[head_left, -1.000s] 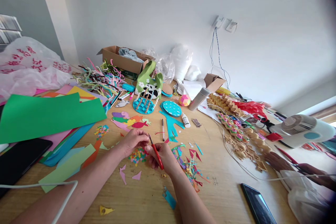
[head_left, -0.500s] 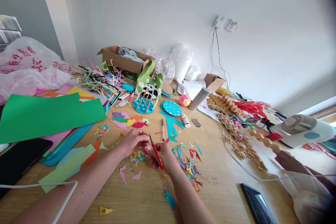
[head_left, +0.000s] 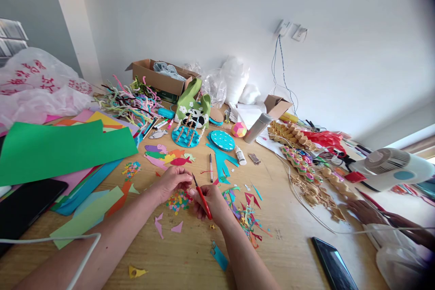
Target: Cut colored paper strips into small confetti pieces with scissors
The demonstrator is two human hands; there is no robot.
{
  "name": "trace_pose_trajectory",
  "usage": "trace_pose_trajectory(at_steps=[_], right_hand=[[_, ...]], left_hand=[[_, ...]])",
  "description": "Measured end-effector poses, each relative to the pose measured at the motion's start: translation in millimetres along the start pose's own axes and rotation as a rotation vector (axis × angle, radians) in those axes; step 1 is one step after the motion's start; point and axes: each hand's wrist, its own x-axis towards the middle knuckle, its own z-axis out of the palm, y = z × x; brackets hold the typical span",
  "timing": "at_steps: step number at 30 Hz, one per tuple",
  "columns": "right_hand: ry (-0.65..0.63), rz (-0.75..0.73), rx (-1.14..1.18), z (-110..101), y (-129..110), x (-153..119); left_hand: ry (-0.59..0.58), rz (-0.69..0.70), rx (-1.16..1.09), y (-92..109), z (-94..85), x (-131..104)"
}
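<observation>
Red-handled scissors (head_left: 203,198) are gripped in my right hand (head_left: 210,201), the blades pointing up and away toward my left fingers. My left hand (head_left: 177,180) is closed in a pinch just left of the blade tips. Whatever lies between its fingertips is too small to make out. Beneath both hands a pile of small coloured paper dots (head_left: 178,202) is spread on the wooden table (head_left: 170,253). Pink paper scraps (head_left: 177,227) lie nearer me. Right of my right hand is a heap of mixed paper offcuts (head_left: 249,217).
Cut-out paper fish (head_left: 181,161), blue discs (head_left: 221,140) and a pen (head_left: 211,167) lie beyond my hands. Coloured sheets (head_left: 68,152) are stacked at left. At right are a phone (head_left: 333,263), a white cable (head_left: 301,204), a fan (head_left: 394,170) and another person's hand (head_left: 365,212).
My hands and the scissors have barely moved. At the right edge, the other person's hands have shifted left, and a red stick-like tool now shows by them.
</observation>
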Motion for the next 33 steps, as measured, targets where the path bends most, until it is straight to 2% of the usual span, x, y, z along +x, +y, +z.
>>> trace_pose_trajectory(at_steps=[33], right_hand=[[-0.008, 0.005, -0.022, 0.3, 1.2, -0.1]], left_hand=[[0.027, 0.024, 0.053, 1.6, 0.4, -1.3]])
